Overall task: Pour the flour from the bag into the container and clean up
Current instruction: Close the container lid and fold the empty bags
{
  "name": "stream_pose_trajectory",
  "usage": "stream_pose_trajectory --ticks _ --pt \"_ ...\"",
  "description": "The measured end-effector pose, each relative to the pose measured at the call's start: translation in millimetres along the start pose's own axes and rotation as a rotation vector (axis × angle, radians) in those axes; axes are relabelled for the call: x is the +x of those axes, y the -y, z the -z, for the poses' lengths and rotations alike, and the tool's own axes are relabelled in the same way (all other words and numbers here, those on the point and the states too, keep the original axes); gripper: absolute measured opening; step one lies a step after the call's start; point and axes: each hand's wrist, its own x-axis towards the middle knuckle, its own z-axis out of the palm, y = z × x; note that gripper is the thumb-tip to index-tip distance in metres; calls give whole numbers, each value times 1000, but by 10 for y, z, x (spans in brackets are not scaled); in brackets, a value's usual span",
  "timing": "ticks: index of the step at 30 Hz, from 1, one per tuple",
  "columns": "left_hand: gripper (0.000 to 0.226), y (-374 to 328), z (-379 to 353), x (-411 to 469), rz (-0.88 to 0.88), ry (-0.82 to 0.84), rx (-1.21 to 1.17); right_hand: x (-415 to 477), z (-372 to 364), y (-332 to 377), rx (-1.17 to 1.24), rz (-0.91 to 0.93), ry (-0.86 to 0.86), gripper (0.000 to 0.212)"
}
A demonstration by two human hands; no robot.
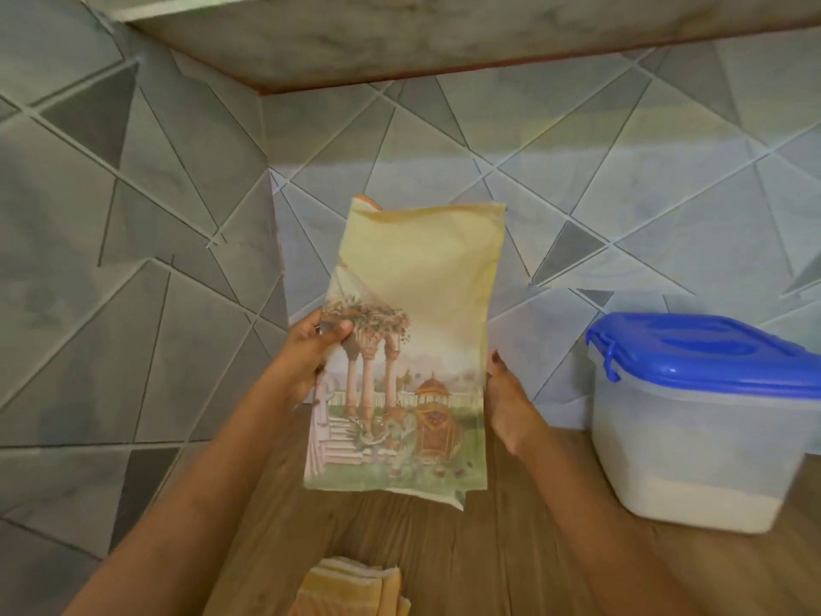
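Two hands are applied to the bag [413, 304], which is held upright above the counter [533, 571], well left of the container [693, 437]. The left hand [306, 362] is closed on the bag's left edge, with the thumb pressed on the printed face. The right hand [511, 402] is laid against the right edge. Its fingers are hidden behind the bag, so a grip cannot be confirmed.

The bag is seen flat and slack, with no bulge. It is judged to be empty or nearly so, and therefore light. The material appears thin, soft and easily creased. No stiffness should be expected, and the free top is likely to flop if only one low corner is held. Residual flour may be shed if the bag is tipped; which end is open cannot be told. Hold is best taken at both side edges, so that the bag can be flattened and folded.

The container is closed under its lid [711, 349], and flour is visible through the wall in its lower part. A folded cloth [351, 589] lies on the counter at the near edge.
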Motion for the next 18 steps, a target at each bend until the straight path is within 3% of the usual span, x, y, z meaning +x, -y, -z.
stream_pose_trajectory --ticks 2,5,7,10,12,15,18 --pt "15 61 -30 -54 -8 -10 31 53 26 83 -105 84 -71 34" --pt "18 115 -45 -103 -28 36 53 87 143 113 -236 209 -64 50" --pt "29 120 -34 -134 7 93 75 102 196 123 -258 243 -63 48" --pt "49 156 8 -159 111 224 186 150 292 152 -276 251 -90 37" --pt "48 210 19 -146 113 262 224 169 335 174 -294 237 -87 30" --pt "39 216 -56 -201 120 239 113 148 358 202 -233 194 -59 38" --pt "56 278 -81 -204 193 294 25 159 445 191 -150 123 -1 28"
